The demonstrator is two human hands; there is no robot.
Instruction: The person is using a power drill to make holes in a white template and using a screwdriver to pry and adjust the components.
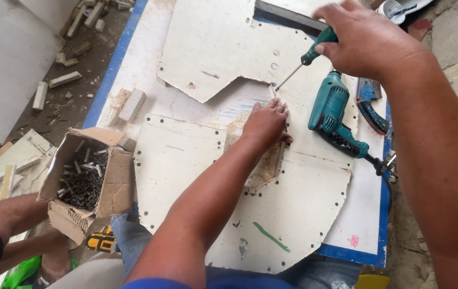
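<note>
Both of your arms are bare from the hands up to above the elbow; no watch, no ring and no glove is seen on them. Your left hand (265,122) and your right hand (369,38) are wide, with short nails. At the bottom edge of the view a small piece of a blue sleeve (157,283) shows on your left upper arm, so the shirt has short sleeves. Below the arms you wear blue jeans (128,235), of worn, faded cloth. The right forearm is thick and fills much of the right side of the view.
</note>
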